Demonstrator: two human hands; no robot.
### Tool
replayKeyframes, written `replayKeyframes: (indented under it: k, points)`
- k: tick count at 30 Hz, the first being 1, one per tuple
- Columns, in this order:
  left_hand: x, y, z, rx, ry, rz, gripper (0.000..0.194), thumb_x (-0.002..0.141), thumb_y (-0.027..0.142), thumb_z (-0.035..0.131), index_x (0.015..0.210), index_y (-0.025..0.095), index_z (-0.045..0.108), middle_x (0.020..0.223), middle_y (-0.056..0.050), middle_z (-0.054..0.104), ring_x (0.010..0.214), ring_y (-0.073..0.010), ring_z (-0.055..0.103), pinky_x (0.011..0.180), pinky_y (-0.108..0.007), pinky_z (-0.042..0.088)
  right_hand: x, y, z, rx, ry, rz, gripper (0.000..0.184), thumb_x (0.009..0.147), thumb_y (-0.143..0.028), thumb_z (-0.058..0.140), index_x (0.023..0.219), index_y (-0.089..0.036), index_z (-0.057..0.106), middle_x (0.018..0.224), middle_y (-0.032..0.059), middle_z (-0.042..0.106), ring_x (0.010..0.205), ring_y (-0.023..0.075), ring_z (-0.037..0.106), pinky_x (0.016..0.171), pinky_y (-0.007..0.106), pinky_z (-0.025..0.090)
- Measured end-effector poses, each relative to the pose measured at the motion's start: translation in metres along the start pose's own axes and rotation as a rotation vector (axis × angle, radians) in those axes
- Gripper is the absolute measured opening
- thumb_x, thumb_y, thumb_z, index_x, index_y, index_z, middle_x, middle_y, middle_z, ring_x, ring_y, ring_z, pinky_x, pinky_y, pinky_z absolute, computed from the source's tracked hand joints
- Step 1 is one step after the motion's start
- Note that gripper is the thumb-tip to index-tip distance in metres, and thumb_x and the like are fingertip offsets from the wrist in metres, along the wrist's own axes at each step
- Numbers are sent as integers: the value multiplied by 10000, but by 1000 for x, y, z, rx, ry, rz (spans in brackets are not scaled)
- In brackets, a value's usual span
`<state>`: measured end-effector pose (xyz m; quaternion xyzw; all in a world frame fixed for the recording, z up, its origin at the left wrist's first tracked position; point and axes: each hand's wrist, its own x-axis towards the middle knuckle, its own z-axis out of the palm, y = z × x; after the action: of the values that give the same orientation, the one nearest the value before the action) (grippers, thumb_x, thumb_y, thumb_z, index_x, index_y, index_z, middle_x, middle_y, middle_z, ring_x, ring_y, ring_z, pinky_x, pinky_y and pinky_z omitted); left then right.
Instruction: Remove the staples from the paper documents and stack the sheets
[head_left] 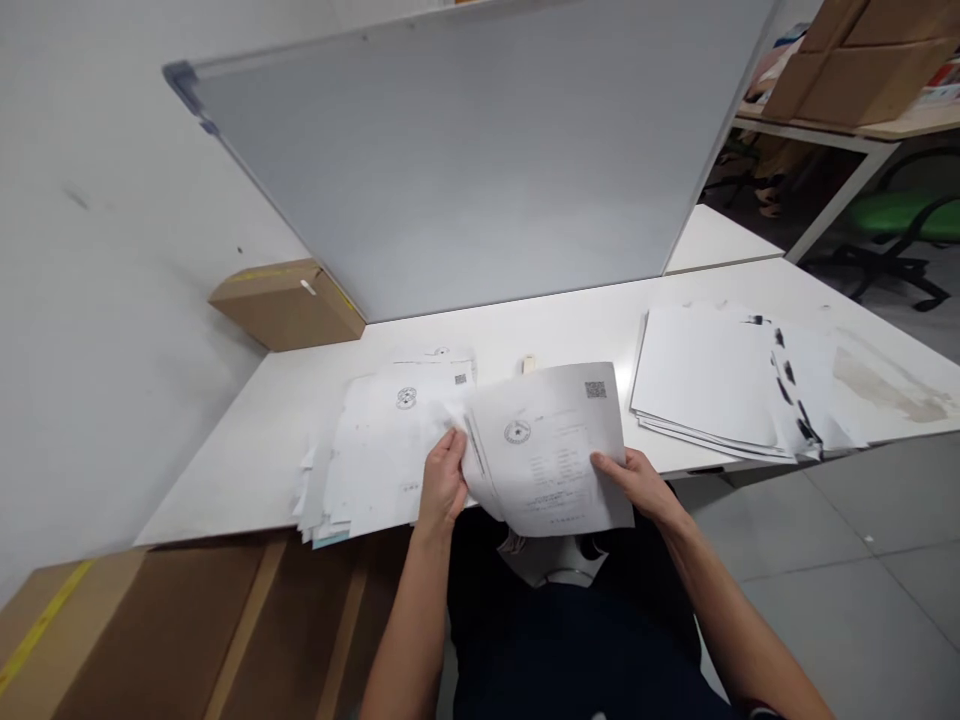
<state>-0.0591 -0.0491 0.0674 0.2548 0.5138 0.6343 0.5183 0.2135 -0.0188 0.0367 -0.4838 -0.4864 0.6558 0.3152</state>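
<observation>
Between my two hands a printed sheet of paper [551, 450], with a round seal and a QR code, is held over the table's front edge. My left hand [444, 478] pinches its left side, where more than one paper edge shows. On the right edge, my right hand [634, 480] grips with the thumb on top and the fingers hidden behind. Just left of my left hand lies a loose pile of similar printed papers [375, 450]. To the right rests a stack of blank-looking sheets [705, 375] with black marks along its right side.
A large whiteboard [495, 170] stands at the back of the white table [240, 450]. One cardboard box [289, 305] sits at the back left, and large cardboard boxes [165, 630] are below left. A small beige object [529, 363] lies behind the sheet. A green chair [900, 215] is far right.
</observation>
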Motion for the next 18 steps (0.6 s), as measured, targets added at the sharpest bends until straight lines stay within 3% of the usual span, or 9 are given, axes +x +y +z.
replayKeyframes:
  k: [3, 6, 9, 13, 18]
  points:
    - [-6, -6, 11, 29, 33, 100, 347, 704, 360, 689, 983, 157, 645, 950, -59, 697, 892, -176, 643, 837, -301, 493, -4, 9, -7, 127, 44, 47, 380, 774, -492, 586, 903, -140, 650, 853, 88, 716, 771, 277, 669, 683, 363, 529]
    - [-11, -5, 18, 67, -40, 138, 280, 742, 357, 653, 948, 167, 632, 909, -45, 697, 865, -160, 644, 782, -269, 505, -6, 11, -9, 218, 61, 11, 369, 761, -447, 627, 1001, -167, 632, 920, 72, 715, 821, 264, 669, 746, 370, 526]
    - [-17, 1, 26, 96, -101, 176, 324, 788, 397, 593, 1024, 175, 590, 1000, -67, 677, 930, -175, 631, 775, -276, 514, -6, 7, -7, 245, 76, -44, 371, 751, -422, 651, 1032, -182, 621, 961, 66, 710, 862, 253, 660, 763, 357, 521]
    - [-25, 16, 37, 243, -96, 266, 443, 728, 347, 669, 1117, 173, 548, 1077, -85, 663, 966, -202, 627, 798, -316, 528, -3, -5, -1, 238, 84, -108, 379, 734, -417, 669, 1025, -177, 630, 957, 68, 710, 851, 245, 657, 740, 343, 520]
    - [-30, 50, 46, 374, -17, 517, 251, 709, 286, 687, 921, 157, 645, 904, -44, 714, 835, -183, 662, 750, -307, 552, 1, -40, -3, 139, 160, -296, 349, 685, -390, 715, 958, -180, 664, 935, 53, 715, 836, 240, 650, 706, 334, 519]
